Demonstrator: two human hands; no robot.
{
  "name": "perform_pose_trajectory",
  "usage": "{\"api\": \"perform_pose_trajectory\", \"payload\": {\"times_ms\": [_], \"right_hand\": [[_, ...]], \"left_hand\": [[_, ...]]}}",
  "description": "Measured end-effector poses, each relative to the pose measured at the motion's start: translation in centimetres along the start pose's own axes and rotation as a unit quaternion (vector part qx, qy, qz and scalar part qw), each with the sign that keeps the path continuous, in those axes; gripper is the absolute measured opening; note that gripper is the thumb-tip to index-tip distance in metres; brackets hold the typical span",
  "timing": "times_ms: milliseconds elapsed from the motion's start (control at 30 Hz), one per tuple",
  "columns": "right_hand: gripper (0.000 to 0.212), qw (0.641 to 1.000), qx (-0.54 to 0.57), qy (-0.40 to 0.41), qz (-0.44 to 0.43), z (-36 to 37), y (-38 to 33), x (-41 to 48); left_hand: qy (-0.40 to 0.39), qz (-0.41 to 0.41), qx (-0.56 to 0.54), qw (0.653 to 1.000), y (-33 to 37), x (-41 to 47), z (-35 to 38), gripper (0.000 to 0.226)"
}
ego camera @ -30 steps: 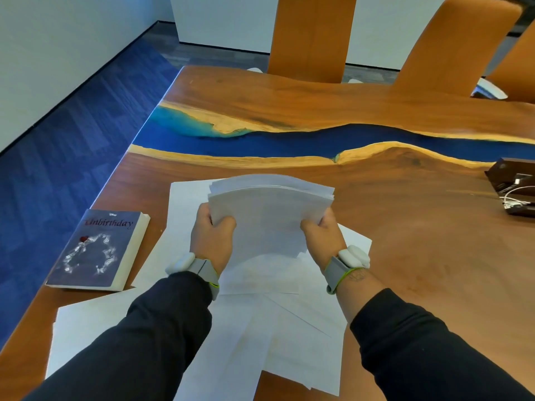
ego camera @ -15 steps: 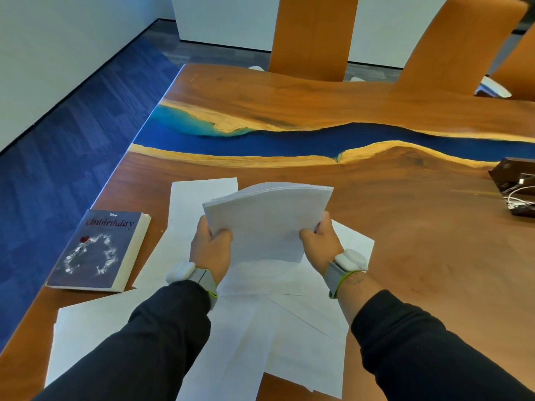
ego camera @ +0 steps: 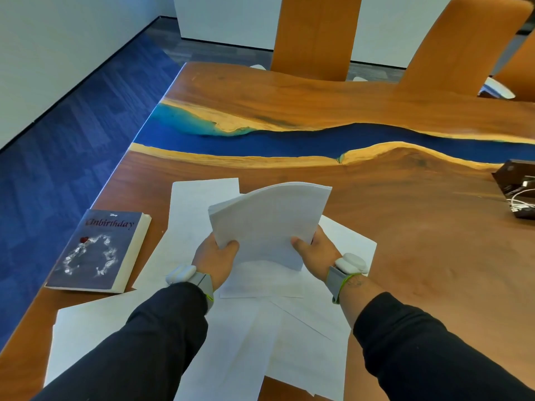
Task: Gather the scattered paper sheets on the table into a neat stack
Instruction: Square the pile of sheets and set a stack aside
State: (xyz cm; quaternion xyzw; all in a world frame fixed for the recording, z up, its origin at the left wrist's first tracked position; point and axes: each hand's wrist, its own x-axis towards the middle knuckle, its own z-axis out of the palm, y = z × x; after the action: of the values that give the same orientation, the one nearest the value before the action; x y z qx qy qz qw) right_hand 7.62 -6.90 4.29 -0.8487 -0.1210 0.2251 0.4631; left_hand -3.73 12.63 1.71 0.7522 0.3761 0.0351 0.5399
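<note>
I hold a thick sheaf of white paper point(ego camera: 269, 221) above the table, its far edge curving upward and tilted to the right. My left hand point(ego camera: 214, 259) grips its near left corner, thumb on top. My right hand point(ego camera: 314, 253) grips the near right edge, thumb on top. Beneath the sheaf, several loose white sheets point(ego camera: 278, 322) lie fanned and overlapping on the wooden table point(ego camera: 419, 256). One sheet point(ego camera: 197, 204) sticks out to the far left, another point(ego camera: 86, 325) lies near the front left edge under my left sleeve.
A dark paperback book point(ego camera: 98, 253) lies at the table's left edge. A dark box with white cables point(ego camera: 518, 192) sits at the right edge of view. A blue resin strip point(ego camera: 289, 140) crosses the table. Orange chairs point(ego camera: 315, 36) stand along the far side.
The sheaf has come lower and nearer to me and has tilted, its far edge now skewed to the right. Both hands keep their grip on it.
</note>
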Motion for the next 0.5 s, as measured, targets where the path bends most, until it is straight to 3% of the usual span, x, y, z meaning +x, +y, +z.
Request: {"api": "perform_pose_trajectory", "payload": {"times_ms": [233, 500], "right_hand": [[0.033, 1.0, 0.015, -0.003, 0.013, 0.3, -0.1, 0.7], [0.031, 0.999, 0.006, -0.009, 0.033, 2.1, -1.0, 3.2]], "left_hand": [[0.003, 0.022, 0.021, 1.0, -0.2, 1.0, -0.6, 0.036], [0.048, 0.006, 0.042, 0.998, -0.9, 3.3, -1.8, 0.014]]}}
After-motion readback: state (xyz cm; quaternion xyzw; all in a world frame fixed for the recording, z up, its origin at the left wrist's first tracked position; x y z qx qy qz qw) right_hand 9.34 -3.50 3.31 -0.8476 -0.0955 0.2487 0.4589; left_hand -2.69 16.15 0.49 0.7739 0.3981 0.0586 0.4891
